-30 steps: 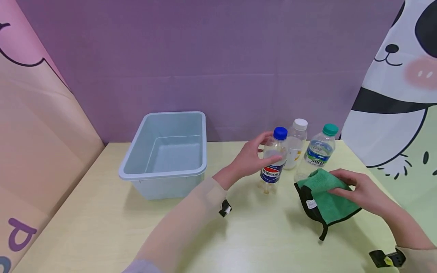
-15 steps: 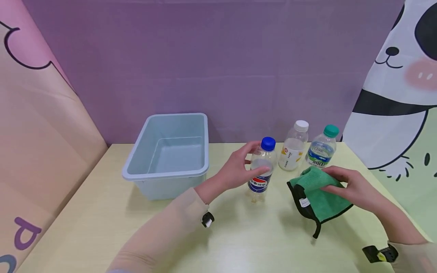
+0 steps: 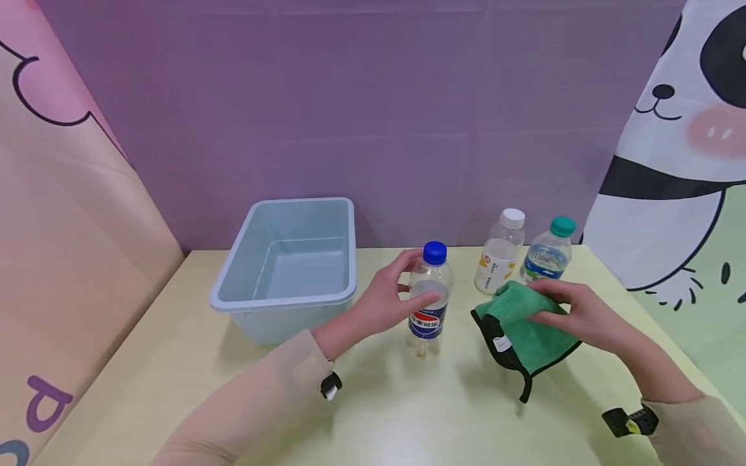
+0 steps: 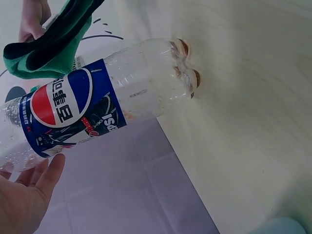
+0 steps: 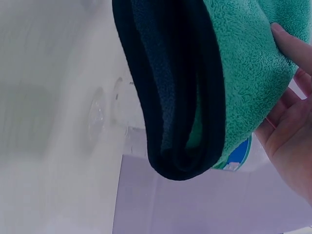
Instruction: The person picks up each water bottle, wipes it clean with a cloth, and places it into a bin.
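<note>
My left hand (image 3: 387, 294) grips a clear Pepsi bottle (image 3: 428, 322) with a blue cap, its thumb and fingers round the upper body. In the left wrist view the bottle's blue label (image 4: 73, 107) and lobed base show close over the table. On the right, my right hand (image 3: 585, 317) pinches a folded green cloth (image 3: 533, 333) with black edging and a small white tag. The cloth hangs above the table, its black loop dangling. In the right wrist view the folded cloth (image 5: 243, 73) fills much of the picture, with a blue bottle label partly hidden behind it.
A light blue plastic bin (image 3: 245, 301) stands left of the bottle. Behind the cloth are a white-capped bottle (image 3: 498, 259) and a green-capped bottle (image 3: 544, 259), the latter partly covered. A purple backdrop (image 3: 408, 129) rises along the table's back edge.
My left hand has carried the Pepsi bottle left, away from the two other bottles and nearer the bin. The right hand and the cloth have shifted slightly left.
</note>
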Action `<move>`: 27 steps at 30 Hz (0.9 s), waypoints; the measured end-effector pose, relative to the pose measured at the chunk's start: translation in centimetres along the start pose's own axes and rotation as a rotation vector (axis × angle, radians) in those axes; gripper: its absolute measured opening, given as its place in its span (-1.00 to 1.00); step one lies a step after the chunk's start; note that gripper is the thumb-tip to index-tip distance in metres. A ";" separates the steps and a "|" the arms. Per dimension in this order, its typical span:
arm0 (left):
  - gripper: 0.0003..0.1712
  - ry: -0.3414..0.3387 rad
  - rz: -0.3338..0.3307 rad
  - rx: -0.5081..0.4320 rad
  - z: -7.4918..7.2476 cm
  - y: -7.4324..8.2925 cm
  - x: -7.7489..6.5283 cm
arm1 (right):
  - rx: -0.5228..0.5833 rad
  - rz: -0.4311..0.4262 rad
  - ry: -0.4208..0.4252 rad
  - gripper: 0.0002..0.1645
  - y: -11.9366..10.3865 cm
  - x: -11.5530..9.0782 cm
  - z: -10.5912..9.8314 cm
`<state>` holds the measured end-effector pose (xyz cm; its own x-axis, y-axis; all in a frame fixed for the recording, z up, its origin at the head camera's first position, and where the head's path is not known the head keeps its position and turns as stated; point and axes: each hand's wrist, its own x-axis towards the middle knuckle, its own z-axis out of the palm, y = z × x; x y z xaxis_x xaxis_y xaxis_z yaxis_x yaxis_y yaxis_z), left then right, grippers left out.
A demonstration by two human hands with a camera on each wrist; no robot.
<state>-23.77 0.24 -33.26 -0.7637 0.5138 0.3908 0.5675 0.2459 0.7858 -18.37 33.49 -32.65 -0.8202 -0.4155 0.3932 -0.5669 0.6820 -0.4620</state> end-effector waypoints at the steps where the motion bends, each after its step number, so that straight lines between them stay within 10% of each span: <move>1: -0.26 0.002 0.000 -0.006 -0.1 0.0 -0.1 | -0.002 0.004 -0.004 -0.50 -0.1 0.2 0.1; 27: -0.24 0.011 0.016 0.025 -0.5 -0.3 0.2 | 0.066 -0.053 0.026 -0.52 -0.6 1.4 0.6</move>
<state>-24.21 -0.19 -33.14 -0.7575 0.5091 0.4087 0.5874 0.2582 0.7670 -19.19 32.13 -32.27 -0.7875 -0.4336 0.4381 -0.6136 0.6181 -0.4913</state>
